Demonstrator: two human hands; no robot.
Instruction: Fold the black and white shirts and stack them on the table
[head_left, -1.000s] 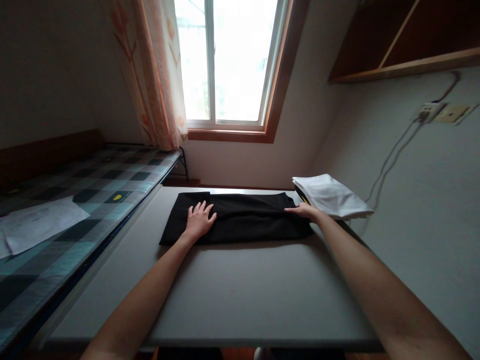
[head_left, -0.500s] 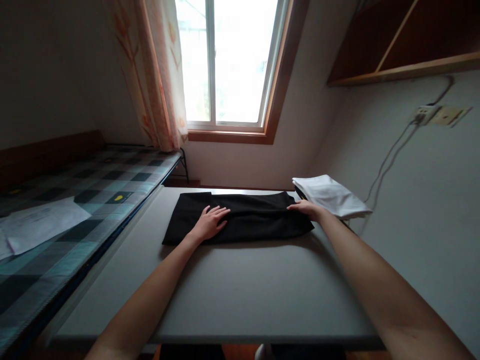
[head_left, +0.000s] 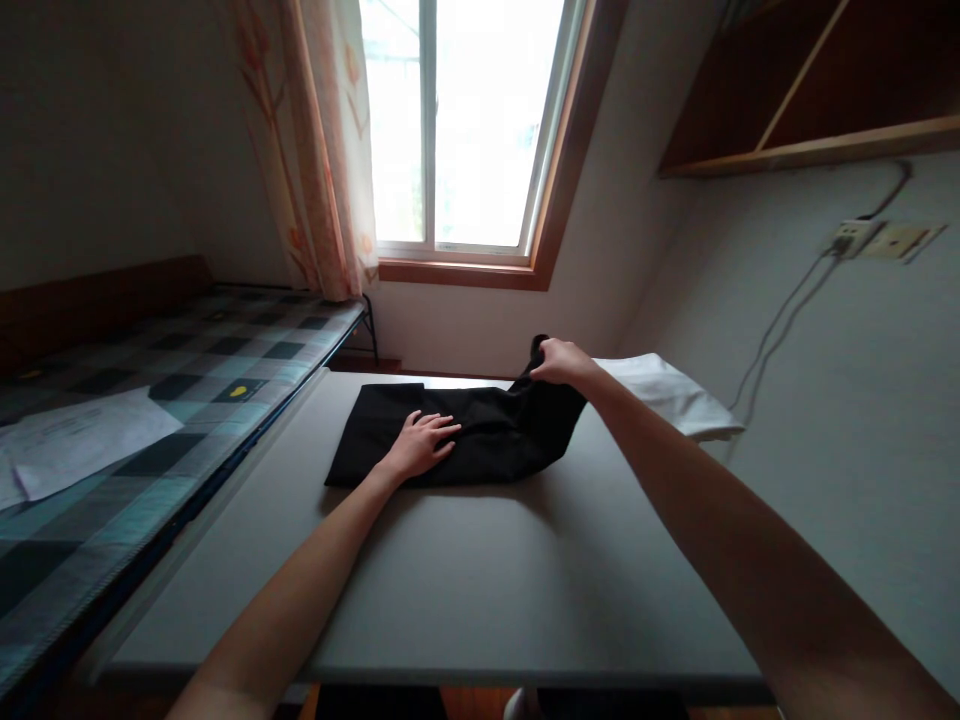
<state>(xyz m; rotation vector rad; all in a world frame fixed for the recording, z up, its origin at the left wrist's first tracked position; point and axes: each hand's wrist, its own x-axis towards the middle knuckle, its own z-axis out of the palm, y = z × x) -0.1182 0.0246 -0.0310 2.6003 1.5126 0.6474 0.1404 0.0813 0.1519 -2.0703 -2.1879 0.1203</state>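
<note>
A black folded garment (head_left: 495, 440), perhaps trousers, lies across the far part of the white table (head_left: 450, 580). My left hand (head_left: 421, 445) rests flat on its middle with the fingers spread. At the right end, my right hand (head_left: 564, 362) pinches the cloth and holds that end raised off the tabletop, bent up and inward. The left end of the garment stays flat. Behind my right hand and forearm, a folded white cloth (head_left: 660, 390) lies at the table's far right corner, partly hidden.
To the left stands a bed with a checked mattress (head_left: 255, 350) and white papers (head_left: 90, 440) on it. A window (head_left: 480, 130) with a floral curtain (head_left: 315, 150) is ahead. Cables (head_left: 780, 320) hang from a wall socket (head_left: 851, 240), below a wooden shelf (head_left: 810, 145).
My right hand has lifted the garment's right end and carried it up and to the left. The left hand stays where it was on the cloth.
</note>
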